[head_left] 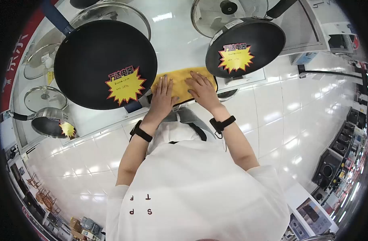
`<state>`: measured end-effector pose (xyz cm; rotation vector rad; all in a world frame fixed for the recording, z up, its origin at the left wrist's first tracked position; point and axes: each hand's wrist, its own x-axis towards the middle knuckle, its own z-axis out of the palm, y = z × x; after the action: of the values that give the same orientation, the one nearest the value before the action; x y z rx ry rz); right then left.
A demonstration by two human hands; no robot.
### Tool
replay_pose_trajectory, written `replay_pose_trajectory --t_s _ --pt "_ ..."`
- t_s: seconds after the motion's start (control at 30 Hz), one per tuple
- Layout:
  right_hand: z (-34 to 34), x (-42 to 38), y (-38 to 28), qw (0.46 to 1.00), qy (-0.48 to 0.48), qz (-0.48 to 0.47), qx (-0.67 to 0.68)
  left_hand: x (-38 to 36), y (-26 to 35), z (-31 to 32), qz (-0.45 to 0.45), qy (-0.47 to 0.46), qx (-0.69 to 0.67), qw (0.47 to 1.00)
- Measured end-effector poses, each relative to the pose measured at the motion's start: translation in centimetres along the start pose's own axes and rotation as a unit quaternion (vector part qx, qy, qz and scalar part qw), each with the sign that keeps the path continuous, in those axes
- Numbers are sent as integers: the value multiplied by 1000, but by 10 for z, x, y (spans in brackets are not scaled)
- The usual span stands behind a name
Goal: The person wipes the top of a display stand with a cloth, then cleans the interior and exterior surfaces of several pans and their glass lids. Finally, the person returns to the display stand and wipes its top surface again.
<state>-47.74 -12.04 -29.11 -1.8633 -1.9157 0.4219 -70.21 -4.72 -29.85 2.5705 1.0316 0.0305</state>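
A yellow cloth (pixel 180 84) lies spread at the near edge of the white display counter, between two dark pans. My left hand (pixel 162 96) rests on its left part, fingers stretched out and flat. On its right part lies my right hand (pixel 204 90), fingers spread and pressed on the fabric. Close to my left hand stands a large black frying pan (pixel 99 60) with a yellow starburst price tag (pixel 125 85). Nearer my right hand is a black wok-like pan (pixel 264 44), tilted, with a similar price tag (pixel 236 58).
Glass lids (pixel 208 20) lie behind the pans. A small saucepan (pixel 51 120) and another glass lid (pixel 45 98) sit at the counter's left. Below is a shiny tiled floor (pixel 272 104). Appliances (pixel 328 170) line the far right; chairs (pixel 45 199) stand at lower left.
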Motion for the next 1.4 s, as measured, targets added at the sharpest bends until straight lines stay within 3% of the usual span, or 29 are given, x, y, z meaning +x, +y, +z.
replay_pose_trajectory --t_s 0.1,0.23,0.37,0.5,0.67,0.77,0.83,0.9,0.97,1.07,1.13,1.17,1.2,1.4 --pt "5 19 -2 999 29 4 -13 15 -6 2 -6 16 31 999" --pt "-1 14 -7 999 -3 33 -22 7 1 0 -29 -4 96 995" --pt "-6 -12 -14 996 -66 54 -31 -17 7 0 -10 -16 66 998" --pt "-1 -11 -15 998 -49 50 9 -9 1 3 4 0 69 998" --pt "16 47 4 999 -2 39 -19 45 -12 14 -41 22 63 997" --pt "18 85 14 997 -34 67 -25 69 -4 14 -85 44 37 995" --pt "17 89 18 997 -41 66 -5 76 -1 16 -133 -7 46 990" --pt "20 84 22 997 -32 62 9 68 -5 19 -116 14 61 991" --pt "13 62 15 998 -31 59 1 47 -2 18 -100 -28 98 990" --pt "3 25 5 995 -81 51 10 2 8 21 -80 -53 71 993" --pt "-4 4 -7 986 -139 93 1 -14 15 15 -73 -67 57 993" --pt "-3 -1 -12 986 -139 89 1 -16 21 10 -79 -124 68 987" --pt "-1 -7 -15 986 -137 96 -7 -16 26 7 -85 -180 78 977" --pt "7 38 -19 981 -148 118 -51 34 29 8 -154 -171 73 970"
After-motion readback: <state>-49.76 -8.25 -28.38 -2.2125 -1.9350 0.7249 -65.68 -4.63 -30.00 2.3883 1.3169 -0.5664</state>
